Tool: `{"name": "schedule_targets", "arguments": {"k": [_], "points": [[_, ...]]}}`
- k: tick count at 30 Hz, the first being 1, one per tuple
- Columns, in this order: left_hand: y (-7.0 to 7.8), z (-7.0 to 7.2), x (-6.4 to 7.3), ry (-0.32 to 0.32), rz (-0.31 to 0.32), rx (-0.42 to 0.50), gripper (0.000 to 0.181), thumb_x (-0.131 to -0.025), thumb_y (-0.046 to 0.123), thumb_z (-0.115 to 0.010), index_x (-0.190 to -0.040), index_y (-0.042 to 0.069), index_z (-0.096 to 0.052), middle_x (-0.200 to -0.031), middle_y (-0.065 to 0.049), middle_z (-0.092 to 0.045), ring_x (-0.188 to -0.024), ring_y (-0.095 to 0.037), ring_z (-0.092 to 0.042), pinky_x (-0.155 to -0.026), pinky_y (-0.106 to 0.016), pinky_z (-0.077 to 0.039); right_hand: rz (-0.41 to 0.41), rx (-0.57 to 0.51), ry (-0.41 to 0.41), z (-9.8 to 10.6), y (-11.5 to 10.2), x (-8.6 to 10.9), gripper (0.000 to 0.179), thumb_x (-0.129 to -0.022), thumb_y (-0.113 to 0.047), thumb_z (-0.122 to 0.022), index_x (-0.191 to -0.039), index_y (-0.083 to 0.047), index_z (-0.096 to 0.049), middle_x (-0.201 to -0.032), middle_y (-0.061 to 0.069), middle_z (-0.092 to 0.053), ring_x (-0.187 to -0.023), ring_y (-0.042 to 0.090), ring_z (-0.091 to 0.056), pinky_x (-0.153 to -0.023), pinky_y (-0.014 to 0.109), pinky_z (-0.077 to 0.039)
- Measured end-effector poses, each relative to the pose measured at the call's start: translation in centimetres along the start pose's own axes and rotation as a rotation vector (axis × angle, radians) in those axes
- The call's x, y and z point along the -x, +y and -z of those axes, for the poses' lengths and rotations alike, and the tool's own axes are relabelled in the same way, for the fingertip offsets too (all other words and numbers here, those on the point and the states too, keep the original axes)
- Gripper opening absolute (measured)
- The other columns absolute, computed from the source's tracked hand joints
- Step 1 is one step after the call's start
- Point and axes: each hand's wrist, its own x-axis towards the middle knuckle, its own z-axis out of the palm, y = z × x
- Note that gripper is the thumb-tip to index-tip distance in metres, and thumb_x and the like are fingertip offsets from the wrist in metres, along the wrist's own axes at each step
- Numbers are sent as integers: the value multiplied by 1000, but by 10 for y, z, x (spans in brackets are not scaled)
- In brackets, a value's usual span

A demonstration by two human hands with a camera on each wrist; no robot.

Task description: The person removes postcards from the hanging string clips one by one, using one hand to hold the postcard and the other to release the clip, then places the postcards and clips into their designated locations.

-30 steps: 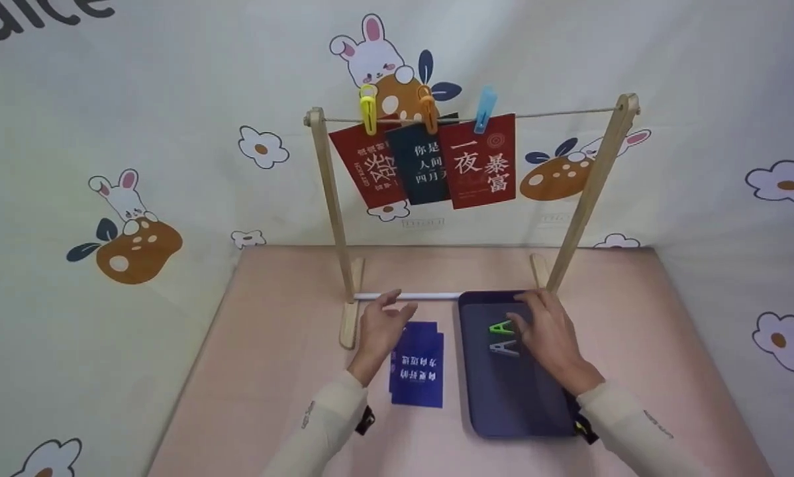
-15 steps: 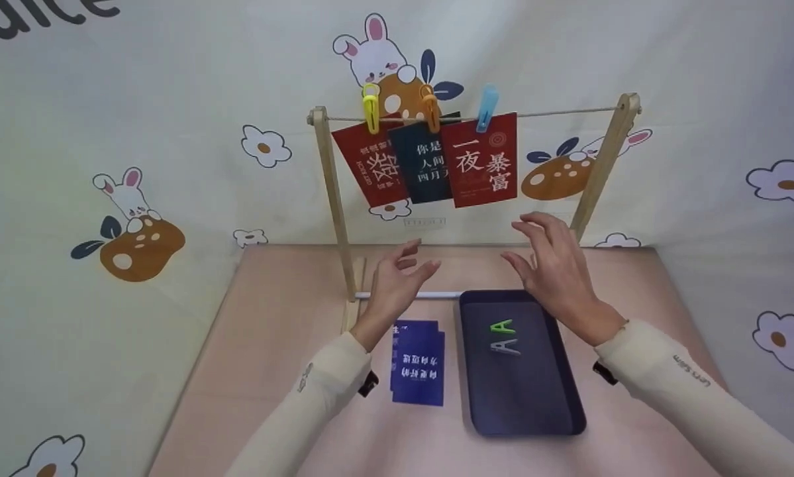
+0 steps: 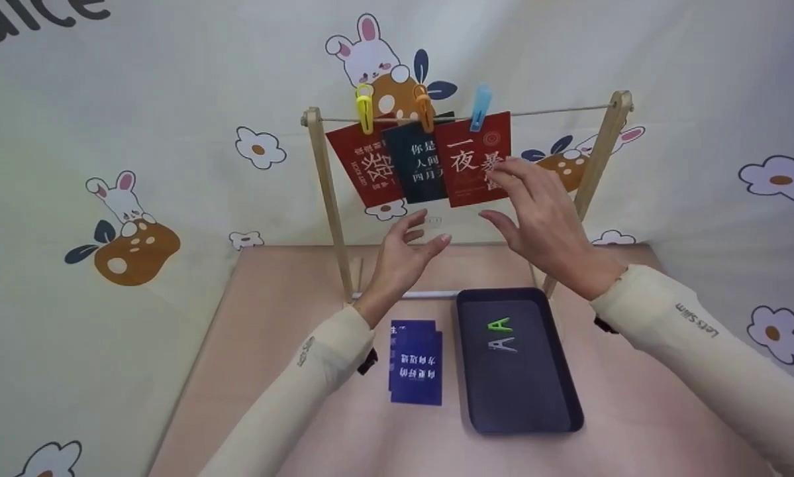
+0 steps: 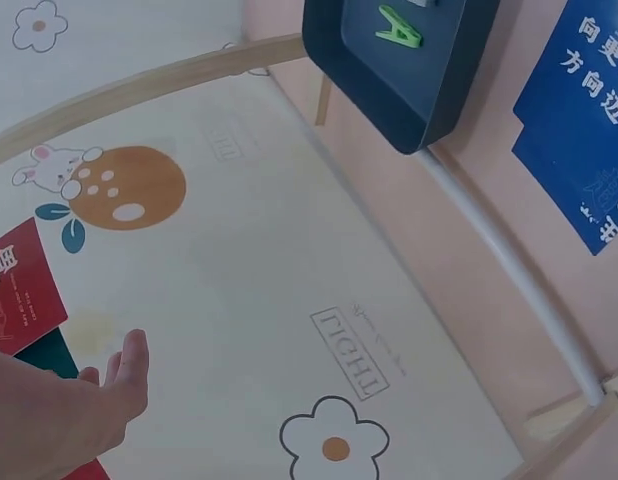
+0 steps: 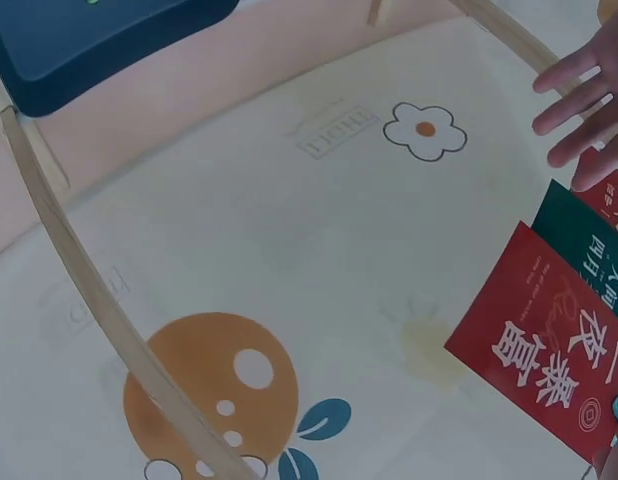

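Three cards hang from a cord in the head view. A yellow clothespin holds a red card, an orange clothespin a dark green card, and a light blue clothespin a second red card. My right hand is raised, its loosely bent fingers overlapping that second red card's lower right part. Below the cards is my left hand, fingers relaxed and holding nothing. In the right wrist view the left hand is seen near the cards' lower ends.
The cord runs between two wooden posts joined low down by a white rod. A dark blue tray holds a green clothespin and a grey clothespin. Blue cards lie overlapping on the pink table.
My right hand has risen from over the tray to the right red card. The left hand has also moved up, away from the blue cards, towards the hanging cards.
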Motion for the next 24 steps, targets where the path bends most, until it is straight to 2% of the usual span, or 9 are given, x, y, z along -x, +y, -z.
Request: {"name": "schedule_targets", "arguments": {"k": [5,13,19,24], "points": [[6,-2,-9,14,-17,16,61,-91,28,-75,-145,12,-50,-150,-6,-50,-137,-26,-50,-106,-36,-53,11,27,-39,4,4,-23,61,-90,-28,-75,-138,3,-53,-136,21,-57,-123,36,-55,-104,50,-48],[18,-2,-25,68,-38,88,59,-91,25,-75,-143,9,-51,-145,-10,-54,-134,-28,-53,-103,-36,-56,15,35,-77,7,10,-62,60,-93,-26,-72,-141,1,-49,-139,20,-54,-128,35,-52,-110,48,-45],[26,-8,-36,88,-59,139,58,-90,20,-76,-141,5,-52,-138,-15,-59,-127,-29,-59,-99,-35,-57,1,38,-87,10,15,-81,58,-96,-28,-67,-142,1,-47,-139,21,-52,-130,36,-50,-113,47,-42],[29,-16,-43,87,-81,183,56,-90,18,-76,-139,2,-53,-135,-17,-61,-125,-29,-61,-98,-32,-57,-63,25,-59,13,19,-90,59,-98,-32,-64,-143,1,-45,-140,22,-50,-128,36,-49,-108,47,-42]]}}
